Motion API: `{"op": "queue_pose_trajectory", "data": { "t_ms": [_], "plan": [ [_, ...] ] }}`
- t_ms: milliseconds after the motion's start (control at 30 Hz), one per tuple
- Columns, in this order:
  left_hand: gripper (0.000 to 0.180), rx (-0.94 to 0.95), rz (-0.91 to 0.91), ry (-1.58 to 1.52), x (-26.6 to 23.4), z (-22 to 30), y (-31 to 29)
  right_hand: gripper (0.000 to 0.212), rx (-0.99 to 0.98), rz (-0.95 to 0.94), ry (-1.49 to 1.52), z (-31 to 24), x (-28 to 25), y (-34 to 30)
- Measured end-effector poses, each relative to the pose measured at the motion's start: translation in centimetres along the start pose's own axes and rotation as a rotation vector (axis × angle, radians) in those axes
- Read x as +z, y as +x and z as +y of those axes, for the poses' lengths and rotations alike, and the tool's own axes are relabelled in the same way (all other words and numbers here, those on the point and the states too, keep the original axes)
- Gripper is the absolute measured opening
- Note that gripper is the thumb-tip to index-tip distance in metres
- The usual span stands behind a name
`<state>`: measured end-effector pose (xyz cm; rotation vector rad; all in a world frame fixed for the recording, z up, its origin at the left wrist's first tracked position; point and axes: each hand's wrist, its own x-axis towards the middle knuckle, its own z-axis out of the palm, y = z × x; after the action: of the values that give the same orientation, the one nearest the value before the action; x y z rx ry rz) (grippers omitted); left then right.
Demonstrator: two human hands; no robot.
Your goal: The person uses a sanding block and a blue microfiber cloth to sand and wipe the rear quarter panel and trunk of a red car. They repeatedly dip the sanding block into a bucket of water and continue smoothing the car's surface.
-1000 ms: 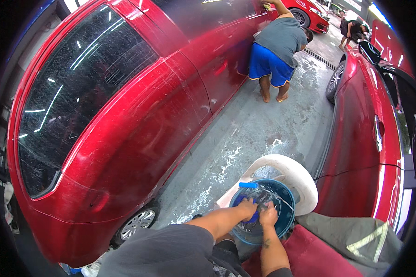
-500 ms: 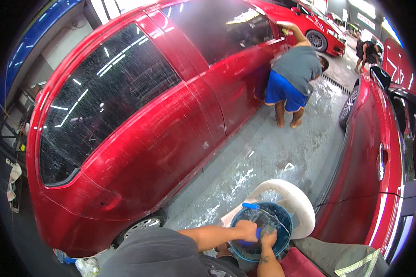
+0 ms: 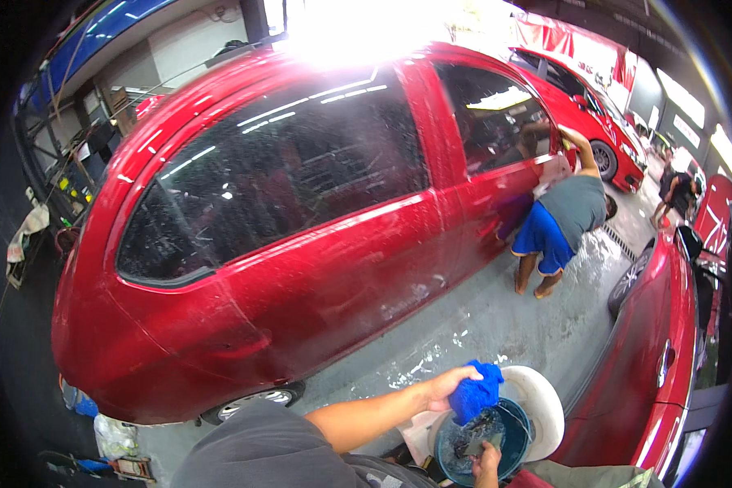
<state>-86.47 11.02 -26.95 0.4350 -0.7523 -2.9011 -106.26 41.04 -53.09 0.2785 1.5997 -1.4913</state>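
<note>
My left hand (image 3: 451, 385) is closed on a bunched blue cloth (image 3: 474, 396), raised over the far rim of a round blue bucket (image 3: 510, 451). Down at the bucket's near side, my right hand (image 3: 488, 462) grips a small greyish piece (image 3: 485, 443); what kind of thing it is I cannot make out. Murky water (image 3: 457, 447) lies in the bucket. The bucket stands on a white plastic chair (image 3: 542, 407). To the left, the red car (image 3: 333, 281) has wet, streaked side panels and dark windows.
A person (image 3: 565, 215) in a grey shirt and blue shorts bends at the car's far door. Another red car (image 3: 655, 350) stands close on my right. Beyond are a further red car (image 3: 602, 122) and another person (image 3: 679, 191). The grey floor (image 3: 431, 333) is wet.
My left hand has lifted the blue cloth up out of the bucket, while my right hand stays low at it. The view has tilted up, showing more of the car.
</note>
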Motion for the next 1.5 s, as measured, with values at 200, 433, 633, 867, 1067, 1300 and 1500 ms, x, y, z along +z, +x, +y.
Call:
{"op": "queue_pose_trajectory", "data": {
  "t_ms": [200,433,633,867,1067,1300,1500],
  "plan": [
    [0.069,0.455,-0.002,0.09,-4.3,15.0,-17.6,0.033,-0.181,-0.017,0.271,2.1,4.1,-4.0],
    [0.036,0.997,0.384,0.759,0.2,37.2,-39.7,0.035,-0.169,-0.106,0.42,-0.4,17.9,-13.3],
    [0.066,1.39,0.975,1.85,12.8,52.2,-53.7,0.038,-0.207,-0.444,0.341,-4.2,34.4,-23.9],
    [0.105,1.305,1.536,2.432,6.8,58.2,-59.6,0.044,-0.228,-0.488,0.169,-3.4,46.3,-19.7],
    [0.061,1.41,1.708,2.488,4.9,60.4,-52.7,0.036,-0.082,-0.539,0.12,-8.3,54.0,-13.9],
    [0.048,1.18,1.558,2.608,8.6,69.6,-31.1,0.029,-0.364,-0.712,0.403,-24.3,63.7,-7.8],
    [0.052,0.959,1.495,2.562,10.9,78.9,-12.5,0.04,-0.556,-0.855,0.41,-34.6,69.9,-7.0]
  ]
}}
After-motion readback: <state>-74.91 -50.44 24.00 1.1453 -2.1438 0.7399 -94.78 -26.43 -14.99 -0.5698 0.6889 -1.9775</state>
